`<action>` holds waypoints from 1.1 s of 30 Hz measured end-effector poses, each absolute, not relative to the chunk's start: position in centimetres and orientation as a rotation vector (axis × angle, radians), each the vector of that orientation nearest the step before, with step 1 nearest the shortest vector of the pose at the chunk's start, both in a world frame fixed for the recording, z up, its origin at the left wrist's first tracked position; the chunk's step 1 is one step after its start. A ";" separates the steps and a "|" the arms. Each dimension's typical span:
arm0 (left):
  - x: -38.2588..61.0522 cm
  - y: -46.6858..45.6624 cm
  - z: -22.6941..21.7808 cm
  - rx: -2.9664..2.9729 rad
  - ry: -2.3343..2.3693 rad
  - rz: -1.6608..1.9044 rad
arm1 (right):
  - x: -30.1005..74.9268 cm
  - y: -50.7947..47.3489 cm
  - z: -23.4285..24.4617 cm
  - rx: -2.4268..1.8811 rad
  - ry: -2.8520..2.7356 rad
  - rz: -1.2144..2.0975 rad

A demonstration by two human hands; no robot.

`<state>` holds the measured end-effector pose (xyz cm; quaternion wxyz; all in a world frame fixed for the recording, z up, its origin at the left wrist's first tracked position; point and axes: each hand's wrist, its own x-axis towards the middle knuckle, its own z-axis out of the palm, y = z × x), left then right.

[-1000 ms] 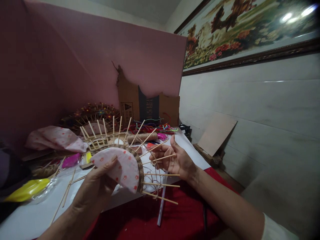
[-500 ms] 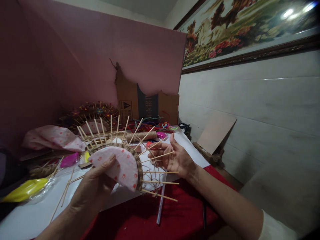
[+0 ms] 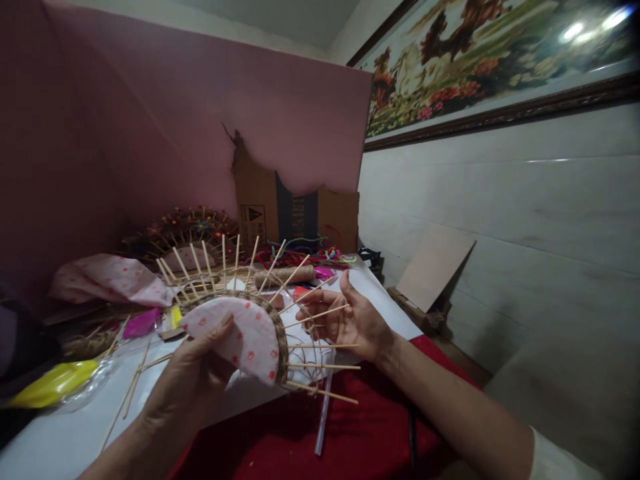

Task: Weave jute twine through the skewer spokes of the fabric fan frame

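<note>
A half-round panel [image 3: 245, 337] covered in pink flower-print cloth is in my left hand [image 3: 197, 370], thumb on its front and fingers behind. A braided twine band [image 3: 283, 340] edges its curve, and several thin wooden sticks [image 3: 323, 366] fan out from it. My right hand [image 3: 350, 320] is behind the sticks on the right, palm towards me, thumb raised and fingers curled. Thin brown twine [image 3: 316, 333] passes by these fingers and hangs in loose loops among the lower sticks; the sticks partly hide the grip.
Behind stand a similar decorated piece [image 3: 200, 223] and a cardboard sheet [image 3: 255, 200]. A twine roll [image 3: 285, 275], colourful pipe cleaners [image 3: 327, 253], folded printed cloth [image 3: 113, 283], a yellow packet [image 3: 55, 383] and loose sticks [image 3: 131, 387] lie on the white tabletop. A clear tube [image 3: 324, 413] is over red cloth [image 3: 270, 433].
The view has shifted slightly, so everything sits a little lower and further right. Both hands keep nearly the same pose around the panel and sticks.
</note>
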<state>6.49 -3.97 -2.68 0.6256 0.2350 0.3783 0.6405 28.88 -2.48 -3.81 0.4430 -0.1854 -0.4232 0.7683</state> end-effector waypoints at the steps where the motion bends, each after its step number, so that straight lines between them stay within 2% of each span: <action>1: 6.5 -4.0 -2.7 0.535 0.866 1.468 | 28.9 -2.5 -3.8 -0.461 -1.044 1.907; 16: 6.1 -3.5 -3.1 0.476 0.901 1.448 | 28.7 -3.0 -3.7 -0.387 -1.132 1.811; 24: 6.4 -3.4 -3.7 0.557 0.841 1.344 | 28.8 -2.1 -4.3 -0.561 -1.098 1.736; 29: 6.1 -3.1 -4.3 0.672 1.034 1.306 | 28.9 -1.7 -4.6 -0.625 -1.079 1.721; 33: 5.3 -3.5 -3.5 0.709 1.159 1.444 | 29.0 -1.4 -4.8 -0.640 -1.078 1.752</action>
